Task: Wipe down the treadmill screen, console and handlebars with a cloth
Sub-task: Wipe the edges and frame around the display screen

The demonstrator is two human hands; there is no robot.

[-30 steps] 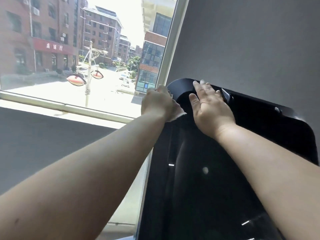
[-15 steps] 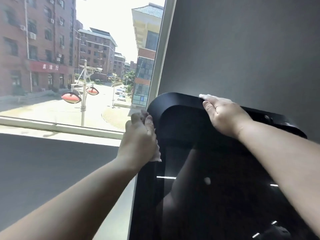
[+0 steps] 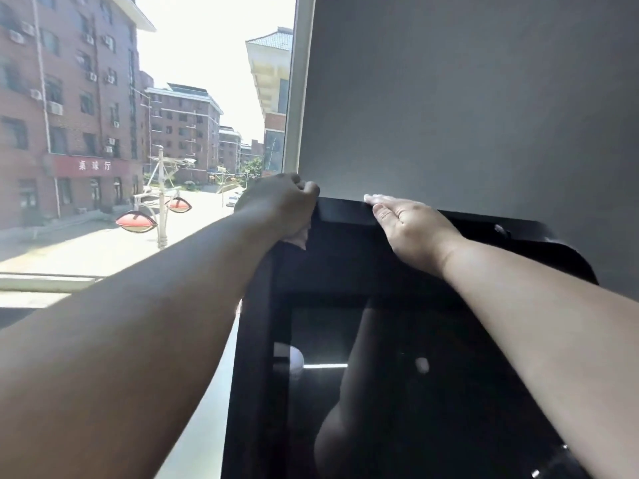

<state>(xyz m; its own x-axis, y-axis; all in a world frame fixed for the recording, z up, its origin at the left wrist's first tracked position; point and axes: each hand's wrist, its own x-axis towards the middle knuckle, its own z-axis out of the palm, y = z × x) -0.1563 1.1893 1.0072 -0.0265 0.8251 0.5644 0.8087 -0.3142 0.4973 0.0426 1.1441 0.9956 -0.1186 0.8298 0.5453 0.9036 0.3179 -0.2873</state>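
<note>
Head view: the black console (image 3: 345, 213) of the treadmill fills the lower centre and lower right of the frame, and its top edge runs across the middle. The dark glossy screen (image 3: 432, 340) sits below that edge and reflects a forearm and some bright spots. The left hand (image 3: 280, 205) is at the upper left corner of the console, fingers curled tight round a white cloth (image 3: 299, 238). Only a small fold of the cloth shows beneath the palm, against the console's corner. The right hand (image 3: 411, 229) lies just right of centre on the top edge, palm down, fingers nearly straight and together, pointing to the left of the frame; it holds nothing. The two hands are near each other but apart. A plain grey wall (image 3: 466, 98) occupies the upper right. A window (image 3: 207, 63) takes the left half, showing brick buildings (image 3: 69, 115) and a street lamp (image 3: 136, 221) with red shades at middle left.
</note>
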